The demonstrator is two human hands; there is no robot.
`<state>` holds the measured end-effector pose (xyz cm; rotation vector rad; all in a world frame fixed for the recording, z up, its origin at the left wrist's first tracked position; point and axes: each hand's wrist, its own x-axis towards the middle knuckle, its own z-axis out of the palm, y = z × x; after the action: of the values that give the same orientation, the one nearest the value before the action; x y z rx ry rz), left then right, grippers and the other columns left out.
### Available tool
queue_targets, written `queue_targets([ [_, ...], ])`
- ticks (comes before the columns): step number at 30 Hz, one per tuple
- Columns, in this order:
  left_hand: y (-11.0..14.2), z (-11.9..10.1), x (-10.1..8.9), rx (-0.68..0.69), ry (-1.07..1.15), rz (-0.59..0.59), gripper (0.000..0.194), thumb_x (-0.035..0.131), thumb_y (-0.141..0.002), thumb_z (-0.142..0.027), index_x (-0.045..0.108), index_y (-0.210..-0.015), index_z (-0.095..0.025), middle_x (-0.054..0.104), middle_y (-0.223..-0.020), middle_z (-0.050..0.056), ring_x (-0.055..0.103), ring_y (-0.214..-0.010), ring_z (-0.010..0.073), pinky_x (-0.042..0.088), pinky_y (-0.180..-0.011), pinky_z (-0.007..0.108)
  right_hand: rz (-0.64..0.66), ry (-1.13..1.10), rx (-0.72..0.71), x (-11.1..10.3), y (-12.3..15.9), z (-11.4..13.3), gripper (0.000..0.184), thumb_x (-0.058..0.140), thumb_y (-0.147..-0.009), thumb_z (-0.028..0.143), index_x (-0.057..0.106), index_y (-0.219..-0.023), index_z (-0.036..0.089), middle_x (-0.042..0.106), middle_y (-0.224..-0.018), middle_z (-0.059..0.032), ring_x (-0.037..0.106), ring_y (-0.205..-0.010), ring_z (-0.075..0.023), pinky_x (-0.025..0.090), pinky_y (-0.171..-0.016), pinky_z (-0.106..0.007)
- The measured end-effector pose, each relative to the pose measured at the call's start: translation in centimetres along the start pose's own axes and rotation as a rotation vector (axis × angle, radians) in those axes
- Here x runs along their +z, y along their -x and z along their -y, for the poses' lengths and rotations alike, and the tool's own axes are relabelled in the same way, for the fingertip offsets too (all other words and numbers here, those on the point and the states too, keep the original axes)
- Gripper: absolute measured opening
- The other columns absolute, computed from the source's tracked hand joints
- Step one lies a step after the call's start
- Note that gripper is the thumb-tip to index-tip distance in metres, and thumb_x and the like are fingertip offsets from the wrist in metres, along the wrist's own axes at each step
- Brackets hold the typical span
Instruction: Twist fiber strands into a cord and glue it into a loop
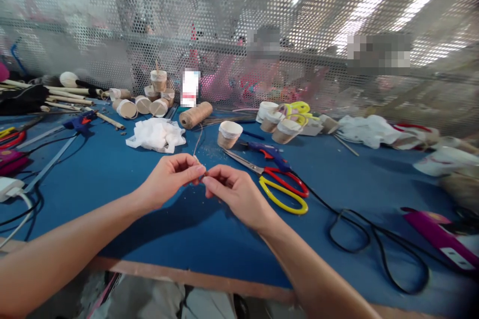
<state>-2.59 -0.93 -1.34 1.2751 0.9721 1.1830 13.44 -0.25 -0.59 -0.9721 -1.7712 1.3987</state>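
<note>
Above the middle of the table, my left hand point(172, 175) pinches the end part of a brown twine point(199, 138). The strand runs back from these fingers to a twine spool point(196, 115) lying on its side. My right hand point(235, 190) is closed too, its thumb and fingertip meeting the left fingertips on a short brown bit of the twine. Just beyond the hands stands a small paper cup point(229, 134) with a white rim and brown wrapping. Scissors point(275, 182) with one red and one yellow handle loop lie right of my right hand.
A blue glue gun point(270, 154) lies behind the scissors, its black cord looping right toward a magenta power strip point(439, 237). White cloth point(157, 134) sits left of the cup. Wrapped cups point(142, 104) and another glue gun point(80, 122) are farther left. Perforated metal mesh point(224, 25) closes the back.
</note>
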Motion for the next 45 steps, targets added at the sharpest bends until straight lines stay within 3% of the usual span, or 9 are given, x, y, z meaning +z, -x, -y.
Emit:
queue_targets([
  [8, 0.2, 0.1, 0.3, -0.022, -0.066, -0.031, 0.012, 0.062, -0.071, -0.025, 0.057, -0.070, -0.014, 0.057, -0.068, -0.003, 0.051, -0.062, 0.0076, 0.042, -0.063, 0.022, -0.175, 0.208, -0.095, 0.2, 0.1, -0.5, 0.011, 0.055, -0.078, 0.025, 0.059, -0.072, 0.017, 0.055, -0.058, 0.0025, 0.050, -0.055, -0.0098, 0.039, -0.053, -0.022],
  [19, 0.5, -0.4, 0.4, 0.046, -0.268, -0.061, 0.012, 0.056, -0.074, -0.026, 0.054, -0.069, -0.015, 0.054, -0.064, -0.002, 0.046, -0.057, 0.0086, 0.038, -0.054, 0.021, -0.084, 0.076, -0.008, -0.1, 0.0, -0.3, 0.017, 0.054, -0.080, 0.032, 0.058, -0.073, 0.017, 0.052, -0.055, 0.0035, 0.038, -0.044, -0.0067, 0.029, -0.040, -0.020],
  [25, 0.8, -0.1, 0.6, 0.057, -0.265, -0.109, 0.012, 0.057, -0.073, -0.026, 0.054, -0.068, -0.015, 0.052, -0.060, -0.003, 0.043, -0.054, 0.0082, 0.036, -0.050, 0.020, -0.176, 0.265, -0.103, 0.3, 0.4, -0.3, 0.014, 0.052, -0.081, 0.027, 0.056, -0.072, 0.018, 0.054, -0.058, 0.0021, 0.048, -0.053, -0.0098, 0.038, -0.050, -0.021],
  [31, 0.7, -0.1, 0.9, 0.047, -0.172, -0.125, 0.016, 0.062, -0.070, -0.027, 0.053, -0.065, -0.015, 0.056, -0.066, -0.002, 0.046, -0.058, 0.0075, 0.039, -0.054, 0.020, -0.263, 0.488, -0.197, 0.7, 0.6, -0.1, 0.014, 0.050, -0.081, 0.022, 0.057, -0.069, 0.018, 0.056, -0.059, 0.0006, 0.048, -0.054, -0.0110, 0.038, -0.054, -0.024],
  [33, 0.6, -0.2, 0.7, 0.056, -0.160, -0.109, 0.017, 0.063, -0.070, -0.027, 0.053, -0.063, -0.015, 0.055, -0.064, -0.002, 0.045, -0.056, 0.0071, 0.039, -0.054, 0.020, -0.220, 0.417, -0.173, 0.4, 0.6, 0.0, 0.013, 0.051, -0.081, 0.023, 0.057, -0.070, 0.018, 0.056, -0.060, 0.0007, 0.048, -0.054, -0.0105, 0.038, -0.054, -0.024],
  [37, 0.4, -0.3, 0.2, 0.046, -0.053, 0.006, 0.017, 0.063, -0.071, -0.029, 0.054, -0.065, -0.015, 0.056, -0.063, -0.002, 0.049, -0.058, 0.0080, 0.041, -0.058, 0.021, 0.085, -0.026, 0.023, -0.5, 0.4, 0.3, 0.018, 0.053, -0.080, 0.035, 0.055, -0.078, 0.017, 0.056, -0.061, 0.0018, 0.044, -0.046, -0.0069, 0.036, -0.043, -0.020],
  [39, 0.3, -0.2, 0.0, 0.023, 0.014, 0.044, 0.018, 0.065, -0.070, -0.029, 0.055, -0.066, -0.015, 0.057, -0.065, -0.002, 0.050, -0.059, 0.0079, 0.042, -0.059, 0.021, 0.156, -0.185, 0.094, -0.7, 0.3, 0.3, 0.020, 0.058, -0.077, 0.037, 0.054, -0.078, 0.017, 0.055, -0.061, 0.0026, 0.042, -0.045, -0.0059, 0.034, -0.039, -0.018],
  [41, 0.2, -0.2, 0.0, 0.004, 0.019, 0.031, 0.017, 0.067, -0.069, -0.028, 0.055, -0.065, -0.015, 0.056, -0.064, -0.003, 0.049, -0.058, 0.0069, 0.041, -0.059, 0.021, 0.123, -0.215, 0.111, -0.6, 0.3, 0.3, 0.020, 0.061, -0.074, 0.035, 0.052, -0.075, 0.017, 0.054, -0.059, 0.0035, 0.042, -0.044, -0.0055, 0.033, -0.038, -0.018],
  [45, 0.1, -0.2, 0.1, -0.004, -0.059, -0.049, 0.016, 0.066, -0.068, -0.026, 0.056, -0.064, -0.014, 0.055, -0.064, -0.004, 0.046, -0.056, 0.0062, 0.039, -0.057, 0.020, -0.026, -0.025, 0.062, 0.2, 0.2, -0.1, 0.015, 0.058, -0.076, 0.031, 0.053, -0.074, 0.017, 0.055, -0.059, 0.0033, 0.043, -0.043, -0.0057, 0.036, -0.040, -0.019],
])
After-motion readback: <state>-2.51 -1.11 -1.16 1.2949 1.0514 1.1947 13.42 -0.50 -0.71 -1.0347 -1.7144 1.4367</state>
